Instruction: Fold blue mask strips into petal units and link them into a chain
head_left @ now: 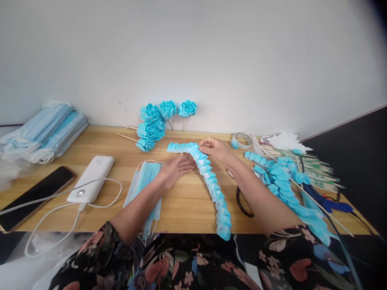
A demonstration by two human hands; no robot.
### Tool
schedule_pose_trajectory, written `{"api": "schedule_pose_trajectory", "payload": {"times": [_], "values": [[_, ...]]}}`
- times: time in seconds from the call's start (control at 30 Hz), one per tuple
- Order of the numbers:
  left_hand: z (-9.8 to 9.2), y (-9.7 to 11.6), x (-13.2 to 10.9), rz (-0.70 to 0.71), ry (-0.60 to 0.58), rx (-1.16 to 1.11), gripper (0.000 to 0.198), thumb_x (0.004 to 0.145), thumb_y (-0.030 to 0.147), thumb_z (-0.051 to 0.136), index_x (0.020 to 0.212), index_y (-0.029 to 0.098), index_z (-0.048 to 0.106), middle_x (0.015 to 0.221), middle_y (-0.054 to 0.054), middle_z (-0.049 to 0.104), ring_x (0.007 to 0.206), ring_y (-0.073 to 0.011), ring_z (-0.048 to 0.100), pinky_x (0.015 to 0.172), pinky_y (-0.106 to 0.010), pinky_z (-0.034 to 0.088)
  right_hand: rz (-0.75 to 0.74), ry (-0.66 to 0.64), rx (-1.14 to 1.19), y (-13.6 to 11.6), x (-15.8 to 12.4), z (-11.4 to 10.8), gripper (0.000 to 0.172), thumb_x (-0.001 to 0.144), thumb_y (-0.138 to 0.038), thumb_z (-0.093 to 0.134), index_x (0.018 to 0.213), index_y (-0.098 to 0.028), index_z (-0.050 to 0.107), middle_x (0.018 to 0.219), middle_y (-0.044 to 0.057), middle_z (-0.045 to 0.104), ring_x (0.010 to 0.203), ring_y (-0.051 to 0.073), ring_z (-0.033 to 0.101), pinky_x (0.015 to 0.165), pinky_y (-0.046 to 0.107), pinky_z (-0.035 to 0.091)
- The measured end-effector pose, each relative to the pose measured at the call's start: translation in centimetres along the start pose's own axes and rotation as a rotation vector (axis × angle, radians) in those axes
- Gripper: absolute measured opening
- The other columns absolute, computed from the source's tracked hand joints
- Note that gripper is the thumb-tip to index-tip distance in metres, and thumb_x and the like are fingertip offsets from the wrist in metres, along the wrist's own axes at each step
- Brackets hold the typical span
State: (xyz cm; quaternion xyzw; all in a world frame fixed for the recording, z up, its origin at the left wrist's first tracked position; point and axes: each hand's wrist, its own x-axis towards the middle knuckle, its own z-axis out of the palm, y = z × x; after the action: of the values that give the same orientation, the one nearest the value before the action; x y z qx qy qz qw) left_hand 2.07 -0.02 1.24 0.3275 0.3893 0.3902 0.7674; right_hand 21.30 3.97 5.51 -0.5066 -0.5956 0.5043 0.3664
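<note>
A long strip of pleated light-blue petals lies bent across the table, with its lower end hanging over the front edge. My right hand pinches this petal strip at the bend, thumb and fingers closed on it. Just left of the strip is my left hand, a little blurred, its fingers stretched out and nothing seen in them. Beneath my left forearm lie blue face masks with white ear loops. Several finished blue flowers on thin sticks rest by the wall.
At left are a stack of packed masks, a black phone and a white power bank with a looping cable. To the right lie a tape roll, more petal strips, paper-wrapped sticks and a blue-handled tool with a cord.
</note>
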Motion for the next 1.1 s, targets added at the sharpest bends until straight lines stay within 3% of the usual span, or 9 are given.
{"api": "schedule_pose_trajectory", "payload": {"times": [0.13,0.3,0.4,0.5,0.67,0.73,0.83,0.93,1.1], "values": [[-0.2,0.7,0.3,-0.021,-0.042,-0.312,0.039,0.095,0.047,0.043,0.103,0.013,0.06,0.117,-0.016,0.066,0.106,-0.0202,0.065,0.104,-0.036,0.046,-0.019,-0.045,0.099,-2.5,-1.1,1.5,0.04,0.069,-0.031,0.072,0.104,-0.019,0.057,0.072,-0.004,0.065,0.062,0.01,0.058,0.06,0.023,0.045],[-0.6,2.4,0.2,0.135,0.024,-0.486,0.021,0.096,0.028,0.045,0.095,0.016,0.062,0.105,-0.009,0.069,0.099,-0.0168,0.066,0.1,-0.034,0.047,-0.036,-0.079,0.096,-3.0,-1.8,2.1,0.052,0.071,-0.03,0.073,0.118,-0.02,0.055,0.073,-0.004,0.065,0.064,0.011,0.06,0.061,0.024,0.046],[-0.3,3.6,-0.4,0.328,0.061,-0.445,0.012,0.091,0.02,0.054,0.1,0.017,0.061,0.107,-0.007,0.069,0.099,-0.0168,0.066,0.094,-0.033,0.048,-0.044,-0.103,0.079,-2.2,-1.6,2.0,0.054,0.073,-0.03,0.072,0.123,-0.02,0.054,0.072,-0.004,0.065,0.064,0.012,0.06,0.063,0.025,0.047],[0.3,5.1,-0.9,0.45,0.108,-0.345,0.016,0.084,0.018,0.062,0.099,0.018,0.061,0.102,-0.005,0.07,0.093,-0.0156,0.067,0.089,-0.03,0.049,-0.052,-0.149,0.066,-1.4,-1.3,1.6,0.057,0.076,-0.031,0.07,0.129,-0.02,0.052,0.081,-0.001,0.068,0.071,0.013,0.063,0.069,0.028,0.05],[1.0,7.3,-0.4,0.516,0.147,-0.216,0.024,0.076,0.022,0.066,0.099,0.017,0.061,0.088,-0.002,0.07,0.077,-0.0137,0.066,0.078,-0.029,0.051,-0.122,-0.418,0.065,-0.8,-0.2,-0.9,0.067,0.078,-0.037,0.072,0.138,-0.022,0.047,0.111,0.01,0.069,0.103,0.021,0.065,0.09,0.037,0.05],[1.3,7.7,0.2,0.514,0.164,-0.161,0.022,0.074,0.024,0.066,0.094,0.016,0.061,0.083,-0.001,0.068,0.07,-0.0127,0.064,0.073,-0.027,0.052,-0.144,-0.455,0.055,-1.1,0.4,-1.9,0.07,0.077,-0.04,0.073,0.14,-0.023,0.046,0.123,0.012,0.065,0.114,0.023,0.061,0.097,0.041,0.047],[2.2,7.6,1.2,0.514,0.2,-0.073,0.019,0.072,0.024,0.065,0.088,0.016,0.061,0.077,0.0,0.067,0.063,-0.0109,0.06,0.065,-0.025,0.05,-0.23,-0.307,0.057,-2.2,1.4,-2.5,0.064,0.082,-0.05,0.066,0.138,-0.024,0.049,0.13,0.012,0.061,0.121,0.025,0.057,0.099,0.043,0.046],[3.5,7.2,2.0,0.521,0.224,0.005,0.022,0.072,0.022,0.061,0.093,0.015,0.063,0.075,0.0,0.066,0.059,-0.0097,0.057,0.06,-0.023,0.048,-0.356,-0.17,0.057,-3.9,2.3,-1.7,0.061,0.085,-0.057,0.058,0.137,-0.025,0.051,0.132,0.012,0.059,0.118,0.025,0.058,0.096,0.042,0.048],[4.8,6.7,3.1,0.547,0.227,0.095,0.027,0.074,0.023,0.058,0.099,0.015,0.064,0.077,0.0,0.068,0.058,-0.0094,0.056,0.058,-0.021,0.046,-0.46,0.018,-0.039,-5.8,3.2,-0.1,0.052,0.082,-0.044,0.064,0.129,-0.022,0.057,0.122,0.008,0.065,0.112,0.022,0.059,0.086,0.031,0.05]]}}
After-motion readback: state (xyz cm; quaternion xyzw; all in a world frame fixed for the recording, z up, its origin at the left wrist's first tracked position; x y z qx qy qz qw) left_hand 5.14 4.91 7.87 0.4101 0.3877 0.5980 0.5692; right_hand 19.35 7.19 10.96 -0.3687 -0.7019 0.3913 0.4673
